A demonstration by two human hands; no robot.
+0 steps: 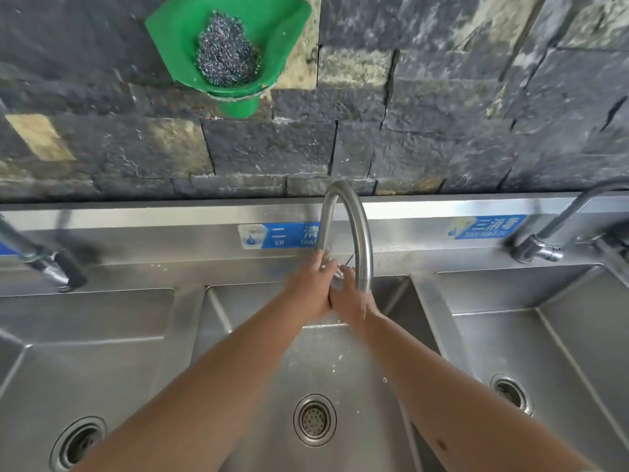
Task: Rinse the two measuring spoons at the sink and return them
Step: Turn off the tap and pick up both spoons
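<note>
My left hand (308,287) is curled, fingers closed around something shiny just under the tap (354,233); that glint between my palms is probably the spoons (337,272), though they're mostly hidden. My right hand (350,301) presses against the left, cupped, and I can't tell its grip. Wet metal this small should be light, stiff and slippery, so I'd pinch the handles. Water splashes into the middle sink (258,352). The tap's curved neck crowds my knuckles; the scrubber (226,59) hangs well clear.

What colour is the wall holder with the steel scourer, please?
Bright green holder, seen best in the head view, with the grey steel scourer inside.
</note>
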